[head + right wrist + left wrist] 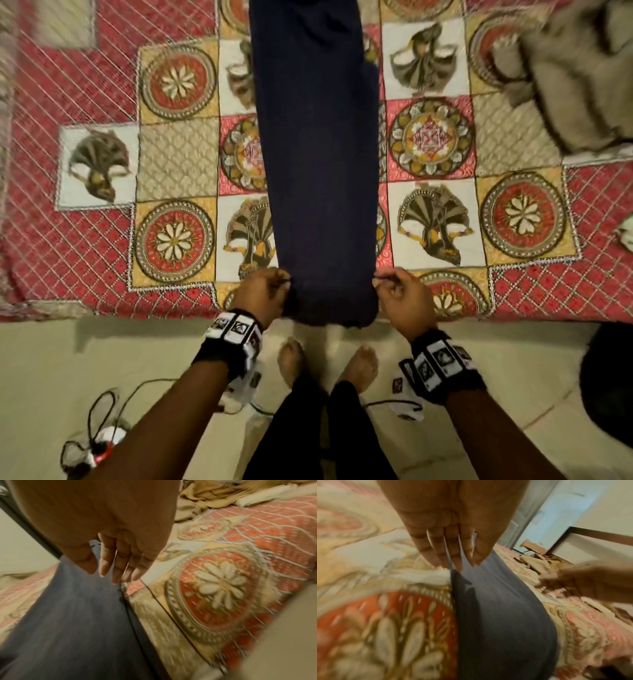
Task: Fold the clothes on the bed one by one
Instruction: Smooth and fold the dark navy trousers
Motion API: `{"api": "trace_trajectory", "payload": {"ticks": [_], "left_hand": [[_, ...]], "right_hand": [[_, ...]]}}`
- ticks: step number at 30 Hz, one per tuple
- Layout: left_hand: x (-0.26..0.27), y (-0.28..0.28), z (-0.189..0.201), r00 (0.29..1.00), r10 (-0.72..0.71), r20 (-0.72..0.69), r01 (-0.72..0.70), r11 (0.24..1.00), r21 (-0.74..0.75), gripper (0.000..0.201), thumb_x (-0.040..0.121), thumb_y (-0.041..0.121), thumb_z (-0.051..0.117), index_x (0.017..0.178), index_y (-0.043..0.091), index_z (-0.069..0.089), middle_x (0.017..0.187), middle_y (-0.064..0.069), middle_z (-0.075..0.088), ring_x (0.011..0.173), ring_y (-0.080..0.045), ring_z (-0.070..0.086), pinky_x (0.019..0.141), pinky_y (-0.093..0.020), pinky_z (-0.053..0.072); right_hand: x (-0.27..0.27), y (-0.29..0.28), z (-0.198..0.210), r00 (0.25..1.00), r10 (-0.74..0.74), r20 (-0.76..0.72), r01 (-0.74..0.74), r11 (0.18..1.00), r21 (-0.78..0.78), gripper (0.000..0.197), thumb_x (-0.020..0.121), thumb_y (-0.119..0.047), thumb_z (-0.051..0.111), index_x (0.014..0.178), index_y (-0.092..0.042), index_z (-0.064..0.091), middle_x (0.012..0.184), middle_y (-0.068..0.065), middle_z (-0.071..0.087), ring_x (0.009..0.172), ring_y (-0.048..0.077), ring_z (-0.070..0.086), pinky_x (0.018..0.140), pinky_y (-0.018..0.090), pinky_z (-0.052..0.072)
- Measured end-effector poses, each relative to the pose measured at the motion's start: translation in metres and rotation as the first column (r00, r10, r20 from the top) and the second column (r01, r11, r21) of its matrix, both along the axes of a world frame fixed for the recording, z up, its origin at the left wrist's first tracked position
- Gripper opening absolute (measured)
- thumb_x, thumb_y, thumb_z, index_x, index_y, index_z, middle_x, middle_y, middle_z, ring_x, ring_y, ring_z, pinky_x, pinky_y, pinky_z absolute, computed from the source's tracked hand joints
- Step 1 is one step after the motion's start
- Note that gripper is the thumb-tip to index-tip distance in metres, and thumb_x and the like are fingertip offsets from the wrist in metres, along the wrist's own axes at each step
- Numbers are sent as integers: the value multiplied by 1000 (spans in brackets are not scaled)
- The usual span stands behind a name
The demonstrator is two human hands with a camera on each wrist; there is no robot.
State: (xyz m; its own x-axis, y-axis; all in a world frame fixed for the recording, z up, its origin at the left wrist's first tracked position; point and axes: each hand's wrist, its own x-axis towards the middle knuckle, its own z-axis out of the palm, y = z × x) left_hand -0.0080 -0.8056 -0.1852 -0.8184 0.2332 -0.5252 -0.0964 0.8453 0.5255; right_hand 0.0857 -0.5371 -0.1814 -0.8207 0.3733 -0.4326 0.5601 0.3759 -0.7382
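Note:
A long dark navy garment (318, 154) lies lengthwise on the patterned bedspread (85, 257), and its near end hangs over the bed's edge. My left hand (274, 287) is at the garment's left edge; in the left wrist view its fingertips (458, 563) pinch the cloth (496, 615) and pull it up slightly. My right hand (387, 284) is at the garment's right edge. Seen from the right wrist, its fingers (109, 574) hang loosely over that edge of the cloth (77, 615), thumb apart, gripping nothing.
A crumpled heap of beige clothes (575, 78) lies on the bed at the far right. A bit of white cloth (627, 236) shows at the right edge. On the tiled floor are my bare feet (329, 363), cables (102, 411) and a dark object (609, 387).

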Motion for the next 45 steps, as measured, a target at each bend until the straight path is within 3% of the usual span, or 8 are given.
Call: {"api": "trace_trajectory", "payload": {"ticks": [4, 11, 20, 24, 29, 35, 39, 45], "left_hand": [[-91, 44, 0, 837, -260, -482, 239, 965, -105, 40, 100, 35, 48, 133, 14, 59, 148, -9, 48, 138, -30, 41, 113, -40, 34], [-152, 59, -62, 831, -492, -259, 411, 858, -309, 69, 102, 55, 27, 159, 19, 14, 167, 1, 5, 154, -19, 5, 118, -47, 25], [-231, 3, -55, 930, -296, -218, 215, 918, -332, 104, 87, 80, 26, 159, 12, -4, 166, -3, -13, 153, -22, -11, 125, -46, 9], [-343, 43, -43, 882, -341, -326, 260, 928, -269, 87, 95, 66, 27, 159, 13, 1, 167, -4, -8, 154, -24, -2, 124, -44, 11], [-476, 107, -48, 811, -438, -388, 344, 893, -290, 65, 104, 36, 40, 159, 18, 12, 167, -1, 4, 154, -26, 3, 122, -49, 17], [-508, 94, -61, 837, -447, -316, 325, 871, -369, 85, 95, 68, 34, 159, 25, 1, 167, 10, -7, 153, -14, 3, 118, -55, 20], [-518, 95, -47, 807, -465, -363, 308, 857, -413, 97, 88, 73, 42, 159, 24, -2, 167, 6, -10, 154, -22, 2, 119, -55, 16], [-555, 124, -53, 749, -584, -312, 470, 801, -370, 73, 101, 49, 41, 159, 27, 4, 167, 9, -3, 154, -15, 1, 122, -45, 8]], "right_hand": [[-99, -13, -10, 880, 455, -135, -393, 858, 332, 45, 98, -23, 58, 142, -11, 56, 151, 6, 51, 145, 26, 38, 119, 40, 32], [-151, 9, -74, 547, 828, 127, -747, 413, 521, 75, 101, -56, 46, 161, -15, 23, 169, 1, 16, 156, 18, 10, 123, 45, 24], [-197, 23, -49, 839, 527, 136, -504, 659, 558, 74, 101, -62, 32, 156, -13, 35, 167, 5, 24, 155, 23, 17, 124, 48, 16], [-350, 19, -41, 776, 630, 45, -529, 609, 591, 61, 102, -49, 35, 147, -11, 49, 163, 8, 33, 154, 25, 22, 124, 46, 19], [-507, 55, -50, 746, 645, 165, -617, 575, 538, 71, 106, -49, 39, 161, -10, 16, 169, 8, 11, 156, 26, 7, 127, 43, 8], [-504, 155, -61, 769, 498, 400, -638, 620, 457, 99, 88, -84, 25, 162, -22, 4, 170, 4, 2, 156, 27, 8, 123, 57, 13], [-529, 149, -28, 845, 518, 133, -482, 631, 608, 84, 96, -68, 23, 160, -14, 21, 168, 10, 14, 153, 32, 19, 123, 52, 22], [-594, 113, -43, 510, 822, 253, -784, 324, 530, 67, 107, -46, 32, 162, -14, 10, 170, 3, 5, 157, 21, 3, 126, 49, 9]]}}
